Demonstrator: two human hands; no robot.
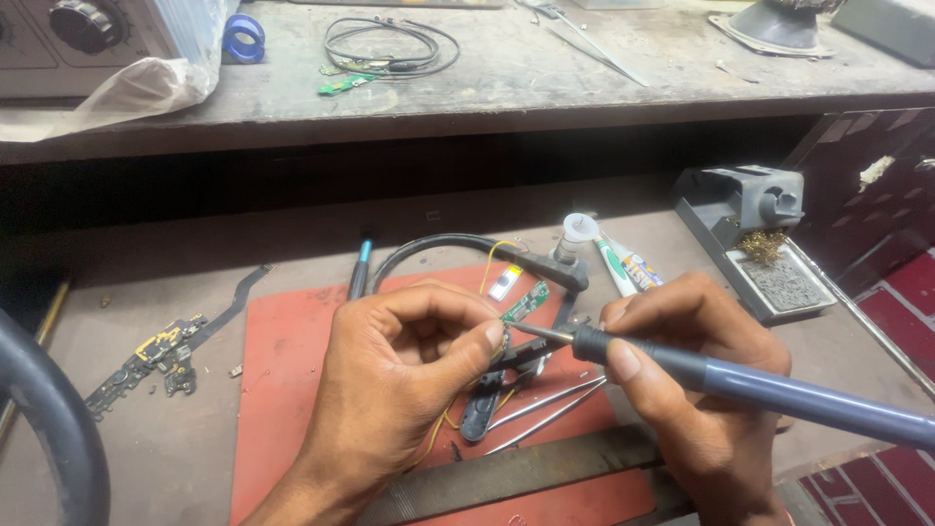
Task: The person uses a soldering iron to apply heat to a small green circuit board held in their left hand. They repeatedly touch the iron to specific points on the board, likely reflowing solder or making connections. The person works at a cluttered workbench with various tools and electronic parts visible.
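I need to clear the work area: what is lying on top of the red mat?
On the red mat: tweezers, yellow wires, a small white chip and a green circuit board. Both hands, left hand and right hand, cover its middle, hiding anything beneath.

Right hand grips a grey-blue pen-shaped soldering iron, tip touching a small green circuit board w/ yellow wires, pinched by left hand. All above a red rubber mat; metal tweezers lie near; grey iron stand far right.
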